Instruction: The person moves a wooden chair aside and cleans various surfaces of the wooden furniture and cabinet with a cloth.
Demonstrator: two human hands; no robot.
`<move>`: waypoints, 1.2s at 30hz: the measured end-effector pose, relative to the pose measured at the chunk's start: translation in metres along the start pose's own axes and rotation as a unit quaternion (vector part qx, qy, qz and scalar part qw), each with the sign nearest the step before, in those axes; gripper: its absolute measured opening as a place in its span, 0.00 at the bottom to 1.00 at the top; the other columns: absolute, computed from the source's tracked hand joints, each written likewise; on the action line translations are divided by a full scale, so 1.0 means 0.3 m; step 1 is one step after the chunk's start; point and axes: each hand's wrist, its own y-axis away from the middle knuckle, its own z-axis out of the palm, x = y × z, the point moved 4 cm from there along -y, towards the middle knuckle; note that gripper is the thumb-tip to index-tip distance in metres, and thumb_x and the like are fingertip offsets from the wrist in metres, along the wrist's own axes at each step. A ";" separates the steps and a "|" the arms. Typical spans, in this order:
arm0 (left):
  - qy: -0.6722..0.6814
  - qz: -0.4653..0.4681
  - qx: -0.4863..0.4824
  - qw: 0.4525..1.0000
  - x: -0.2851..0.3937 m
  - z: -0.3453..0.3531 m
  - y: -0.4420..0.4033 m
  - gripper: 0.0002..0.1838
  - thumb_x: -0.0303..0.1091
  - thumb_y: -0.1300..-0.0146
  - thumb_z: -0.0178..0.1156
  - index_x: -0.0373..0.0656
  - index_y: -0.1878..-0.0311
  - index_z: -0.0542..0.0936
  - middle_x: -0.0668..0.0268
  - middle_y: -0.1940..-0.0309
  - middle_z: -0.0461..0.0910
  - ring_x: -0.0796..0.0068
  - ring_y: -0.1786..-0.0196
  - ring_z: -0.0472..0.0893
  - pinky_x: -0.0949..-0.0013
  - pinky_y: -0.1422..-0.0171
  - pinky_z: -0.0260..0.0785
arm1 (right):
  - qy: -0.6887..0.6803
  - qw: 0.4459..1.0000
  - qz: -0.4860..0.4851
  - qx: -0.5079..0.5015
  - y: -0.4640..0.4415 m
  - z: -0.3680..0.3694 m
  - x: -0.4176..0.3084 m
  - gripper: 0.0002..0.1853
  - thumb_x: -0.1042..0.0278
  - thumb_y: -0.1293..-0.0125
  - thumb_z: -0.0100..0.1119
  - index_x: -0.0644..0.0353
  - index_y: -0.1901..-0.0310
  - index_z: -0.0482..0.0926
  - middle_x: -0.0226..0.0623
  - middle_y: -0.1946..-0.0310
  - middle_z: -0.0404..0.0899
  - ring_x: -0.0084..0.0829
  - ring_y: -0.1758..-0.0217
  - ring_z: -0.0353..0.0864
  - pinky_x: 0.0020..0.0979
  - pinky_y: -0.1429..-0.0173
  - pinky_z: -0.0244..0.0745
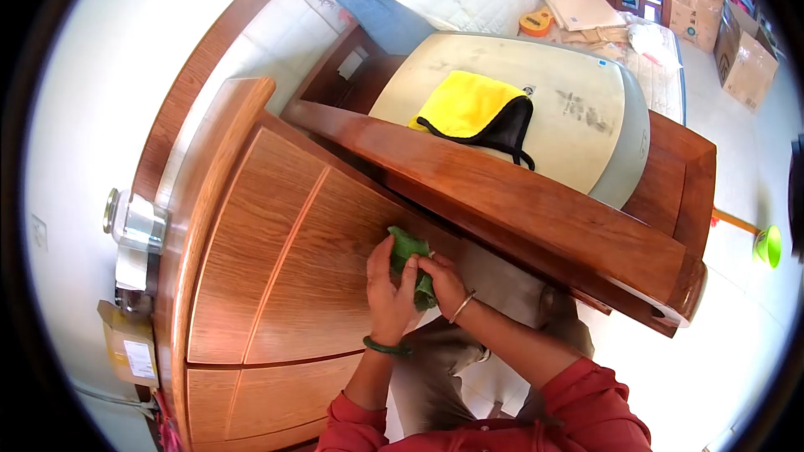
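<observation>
Both my hands are closed around a bunched green cloth [407,244] in front of the wooden cabinet door [318,234]. My left hand [389,289], below a dark green bracelet, grips the cloth from the left. From the right, my right hand [444,282], with a bangle at the wrist, pinches it; some fingertips are hidden in the folds. Part of the green cloth hangs below the fingers. Beyond the hands, a yellow and black cloth [473,107] lies on a large pale, stained panel [578,117].
A wooden rail [502,188] runs close beside the cabinet. A glass jar [138,222] and a cardboard box [130,343] are at the left. Farther off are cardboard boxes [745,59], an orange object [536,23] and a lime green bin [767,246].
</observation>
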 end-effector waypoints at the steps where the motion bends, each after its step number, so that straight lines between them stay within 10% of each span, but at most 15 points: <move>1: -0.001 0.001 -0.002 1.000 0.004 -0.004 -0.005 0.21 0.31 0.36 0.56 0.34 0.42 0.70 0.53 0.43 0.68 0.66 0.43 0.71 0.68 0.43 0.66 | -0.005 1.000 -0.011 -0.014 0.013 0.013 -0.017 0.12 0.65 0.37 0.54 0.61 0.56 0.78 0.26 0.63 0.77 0.18 0.61 0.73 0.22 0.56 0.67; 9: 0.110 -0.155 -0.017 0.982 -0.012 -0.054 -0.098 0.14 0.33 0.40 0.62 0.32 0.56 0.79 0.70 0.76 0.74 0.84 0.78 0.70 0.79 0.75 0.62 | 0.065 0.989 -0.083 -0.108 0.016 0.004 -0.077 0.13 0.66 0.39 0.54 0.60 0.54 0.78 0.25 0.61 0.77 0.17 0.57 0.72 0.20 0.51 0.66; 16: 0.322 -0.201 0.042 0.924 0.039 -0.014 -0.165 0.09 0.32 0.37 0.58 0.36 0.61 0.82 0.74 0.80 0.72 0.87 0.81 0.68 0.83 0.80 0.56 | 0.085 0.978 -0.138 -0.132 0.034 0.055 -0.150 0.23 0.67 0.36 0.51 0.61 0.39 0.67 0.32 0.46 0.70 0.24 0.43 0.66 0.25 0.38 0.59; 21: 0.402 -0.133 0.213 0.881 0.086 0.022 -0.218 0.11 0.35 0.34 0.55 0.36 0.60 0.80 0.70 0.74 0.77 0.83 0.76 0.75 0.80 0.72 0.68 | 0.180 0.948 -0.217 -0.145 0.038 0.067 -0.185 0.32 0.65 0.34 0.49 0.61 0.31 0.52 0.35 0.34 0.57 0.29 0.32 0.56 0.29 0.30 0.48; 26: 0.441 -0.056 0.152 0.883 0.092 0.087 -0.294 0.27 0.22 0.35 0.48 0.35 0.33 0.56 0.57 0.42 0.68 0.69 0.40 0.68 0.71 0.36 0.60 | 0.033 0.982 -0.086 -0.162 0.019 0.049 -0.153 0.35 0.63 0.33 0.48 0.58 0.29 0.44 0.35 0.32 0.53 0.27 0.31 0.55 0.29 0.33 0.55; 36: 0.424 -0.038 0.086 0.901 0.123 0.148 -0.334 0.39 0.13 0.43 0.47 0.44 0.29 0.47 0.56 0.36 0.60 0.64 0.35 0.62 0.67 0.33 0.54 | 0.049 0.980 -0.103 -0.163 0.036 0.053 -0.190 0.32 0.61 0.32 0.46 0.56 0.29 0.48 0.30 0.34 0.56 0.22 0.35 0.58 0.25 0.36 0.58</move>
